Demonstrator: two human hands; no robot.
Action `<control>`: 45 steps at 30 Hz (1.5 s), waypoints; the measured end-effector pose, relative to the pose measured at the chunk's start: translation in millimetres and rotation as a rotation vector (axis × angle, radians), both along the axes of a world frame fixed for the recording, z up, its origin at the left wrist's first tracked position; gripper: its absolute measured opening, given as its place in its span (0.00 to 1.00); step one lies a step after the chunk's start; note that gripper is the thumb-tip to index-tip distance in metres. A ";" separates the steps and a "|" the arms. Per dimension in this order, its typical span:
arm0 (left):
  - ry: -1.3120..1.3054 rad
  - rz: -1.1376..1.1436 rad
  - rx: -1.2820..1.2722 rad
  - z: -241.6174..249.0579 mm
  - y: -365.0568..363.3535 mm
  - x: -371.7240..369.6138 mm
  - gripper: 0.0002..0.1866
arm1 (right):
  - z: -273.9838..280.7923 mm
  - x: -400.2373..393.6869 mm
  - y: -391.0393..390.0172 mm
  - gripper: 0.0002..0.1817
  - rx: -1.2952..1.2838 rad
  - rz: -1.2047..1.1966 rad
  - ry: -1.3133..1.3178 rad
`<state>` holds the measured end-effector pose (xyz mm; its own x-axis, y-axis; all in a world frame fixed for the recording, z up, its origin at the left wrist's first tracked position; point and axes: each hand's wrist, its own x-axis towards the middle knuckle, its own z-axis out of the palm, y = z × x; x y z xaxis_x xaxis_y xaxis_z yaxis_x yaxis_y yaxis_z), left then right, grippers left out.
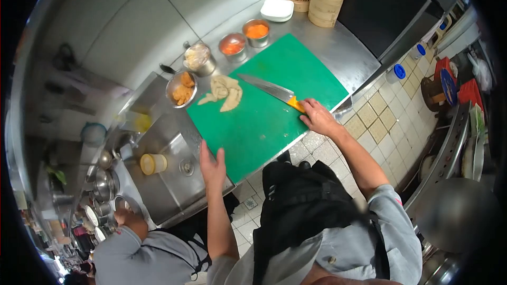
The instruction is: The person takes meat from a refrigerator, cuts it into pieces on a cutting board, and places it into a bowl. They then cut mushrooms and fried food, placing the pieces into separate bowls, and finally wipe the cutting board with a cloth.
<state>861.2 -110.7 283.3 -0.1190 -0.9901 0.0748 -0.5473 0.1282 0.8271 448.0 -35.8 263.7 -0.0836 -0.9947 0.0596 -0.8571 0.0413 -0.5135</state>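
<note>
Head view: right hand (pixel 320 120) is clamping its grip on the stiff-looking knife (pixel 269 88) by its handle (pixel 296 104), likely the safest hold; left hand (pixel 213 169) is hovering, fingers apart.

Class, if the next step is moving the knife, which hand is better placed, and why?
Probably the right hand: its fingers are at the yellow handle of the knife. The left hand is farther off, by the green board's edge.

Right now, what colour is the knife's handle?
Yellow-orange handle, seen best in the head view.
</note>
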 end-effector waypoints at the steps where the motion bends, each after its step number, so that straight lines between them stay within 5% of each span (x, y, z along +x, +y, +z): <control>1: -0.076 -0.027 -0.032 -0.6 -27.3 -13.3 0.40 | -1.5 -1.0 -7.8 0.28 0.039 0.017 0.012; 8: -0.267 -0.048 -0.208 -31.6 -167.4 -101.9 0.49 | -2.2 -11.0 -32.8 0.28 0.220 0.017 -0.010; 13: -0.507 -0.034 -0.159 -47.3 -188.1 -143.0 0.55 | 13.7 -23.0 -3.9 0.24 0.307 -0.027 -0.103; 18: -0.468 -0.105 -0.279 -83.2 -194.6 -140.1 0.31 | 18.2 -48.3 77.2 0.20 0.274 -0.088 -0.173; 22: -0.061 -0.305 -0.451 -86.1 -132.4 -188.9 0.14 | 6.1 -63.0 139.9 0.17 0.227 -0.250 -0.376; 23: -0.196 -0.413 -0.420 -72.5 -97.4 -210.9 0.13 | -4.2 -65.4 151.7 0.17 0.207 -0.346 -0.525; 24: 0.019 -0.448 -0.406 -76.0 -60.3 -232.4 0.13 | -11.3 -71.2 157.1 0.17 0.190 -0.424 -0.677; 26: 0.029 -0.731 -0.253 -63.9 10.8 -263.9 0.17 | -13.3 -85.3 161.5 0.17 0.230 -0.437 -0.674; 28: 0.103 -0.755 -0.189 -70.5 61.3 -276.3 0.22 | -9.3 -105.7 159.7 0.16 0.282 -0.436 -0.665; 31: 0.077 -0.463 -0.167 -44.8 48.0 -250.0 0.24 | -7.4 -140.8 155.4 0.16 0.161 -0.250 -0.507; 37: -0.331 0.206 -0.363 -48.5 -81.6 -122.6 0.20 | 4.2 -149.8 152.2 0.15 0.320 -0.336 -0.577; 40: -0.484 -0.011 -0.156 -84.1 -38.2 -115.8 0.22 | -0.2 -141.7 156.4 0.16 0.255 -0.238 -0.528; 43: -0.279 -0.161 -0.253 -64.9 26.0 -133.9 0.25 | 4.9 -130.5 154.9 0.16 0.273 -0.210 -0.566; 45: 0.000 -0.231 -0.045 -58.8 31.9 -119.8 0.29 | 4.5 -127.4 150.0 0.15 0.298 -0.187 -0.525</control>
